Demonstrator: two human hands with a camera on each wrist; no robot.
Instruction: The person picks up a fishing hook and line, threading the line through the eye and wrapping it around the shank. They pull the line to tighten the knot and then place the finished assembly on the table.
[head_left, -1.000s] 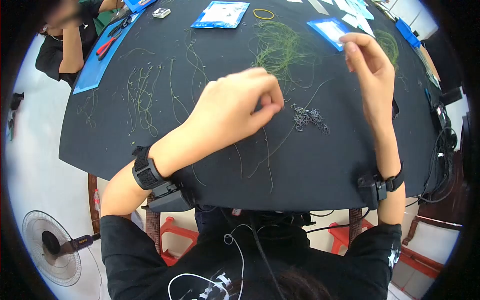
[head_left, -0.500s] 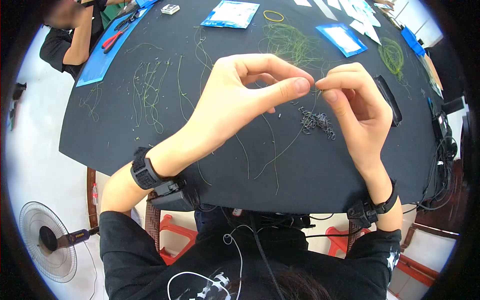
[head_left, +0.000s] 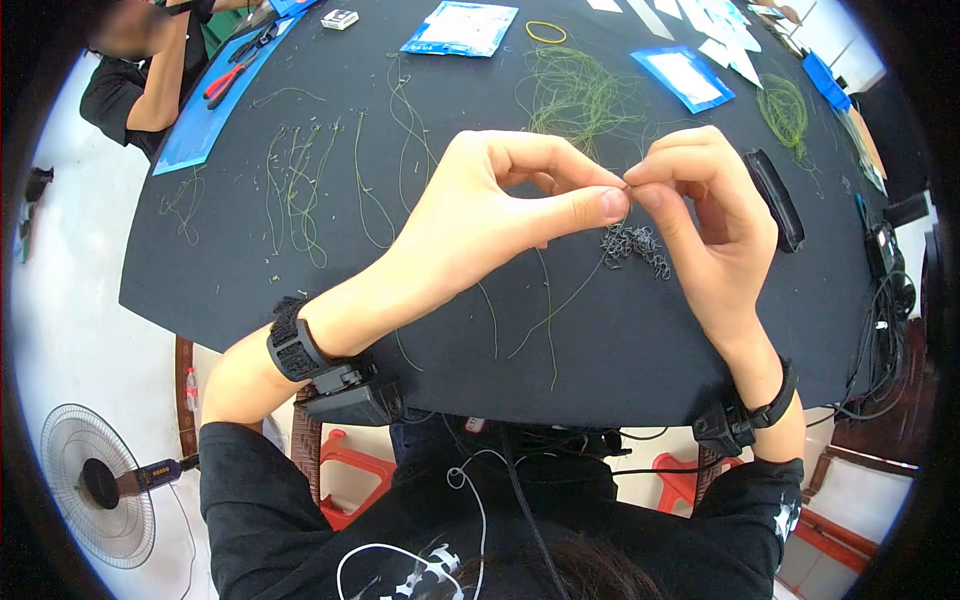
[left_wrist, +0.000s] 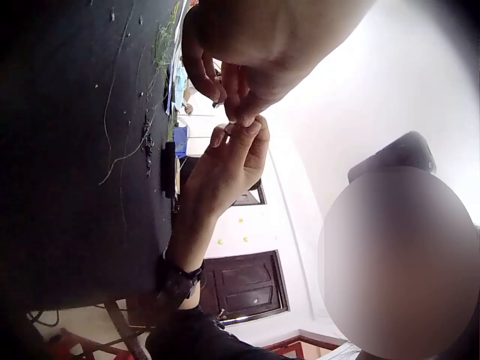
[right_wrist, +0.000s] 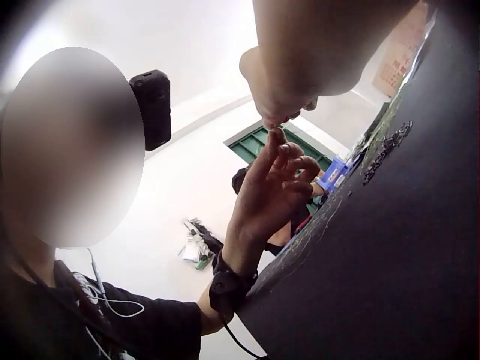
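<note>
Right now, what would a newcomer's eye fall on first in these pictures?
Likely the left hand and right hand, fingertips meeting over the black table around something too small to identify. Next, the tangled green line beyond them and the heap of small dark pieces near the fingertips. Then the red-handled tool on a blue sheet, far left in the head view.

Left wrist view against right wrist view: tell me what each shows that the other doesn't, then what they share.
Only the left wrist view shows the brown panelled door and, near the bottom, a red stool.

Only the right wrist view shows the green slatted panel and the white earphone cord.

Both show the left hand and right hand meeting at the fingertips, the black table and the pile of small dark pieces on it.
</note>
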